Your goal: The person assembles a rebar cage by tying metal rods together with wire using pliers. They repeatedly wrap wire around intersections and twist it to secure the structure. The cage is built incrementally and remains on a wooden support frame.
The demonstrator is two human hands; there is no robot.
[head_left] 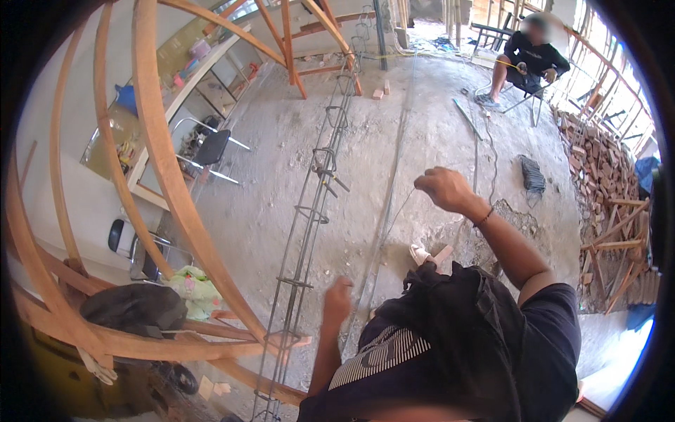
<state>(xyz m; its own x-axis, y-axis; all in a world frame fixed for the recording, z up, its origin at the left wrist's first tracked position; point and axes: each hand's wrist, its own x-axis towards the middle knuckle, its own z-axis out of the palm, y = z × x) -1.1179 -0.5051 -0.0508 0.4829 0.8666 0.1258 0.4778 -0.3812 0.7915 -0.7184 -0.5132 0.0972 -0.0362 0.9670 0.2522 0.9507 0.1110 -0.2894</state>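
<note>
My right hand (444,190) is raised over the floor, its fingers pinched on a thin tie wire (399,213) that curves down from the fingertips. Lower and to the left, my left hand (337,301) is closed and slightly blurred; what it holds, if anything, is hidden. Just left of that hand runs a long rebar cage (301,243), several bars joined by square stirrups. Pincers (333,178) with dark handles rest on the cage, farther along than my left hand.
Wooden frame pieces (165,141) curve along the left, near a folding chair (213,149). A seated person (533,60) is at the far right, beside a brick pile (598,158). A dark bundle (532,176) lies on the rough concrete floor (260,155). Long bars (396,155) lie right of the cage.
</note>
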